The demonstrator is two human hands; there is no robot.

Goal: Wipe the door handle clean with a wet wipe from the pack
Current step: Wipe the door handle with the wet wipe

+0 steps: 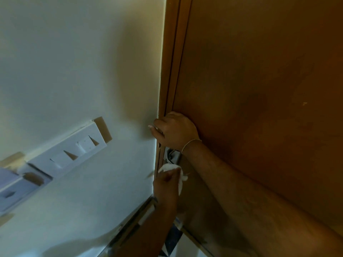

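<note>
1. While right hand (175, 129) grips the door (259, 80) edge, left hand (167, 184) is clamped on the wipe (169, 167), just below the handle (171, 154).
2. Handle mostly hidden.
3. Risk: door swings, wipe misses metal; loose wipe tail may snag.

The right hand (175, 129) is seen above the door handle (172, 154), its fingers curled closed around the door's edge and its knuckles turned toward the camera; a thin bracelet (191, 143) is worn at the wrist, and the bare forearm is stretched down and to the right, away from the handle. The left hand (167, 182) is raised from below, just under the door handle, with its fingers closed on a white wet wipe (171, 167) that is bunched against the fingertips. The left forearm is angled down from the handle toward the bottom of the view.
</note>
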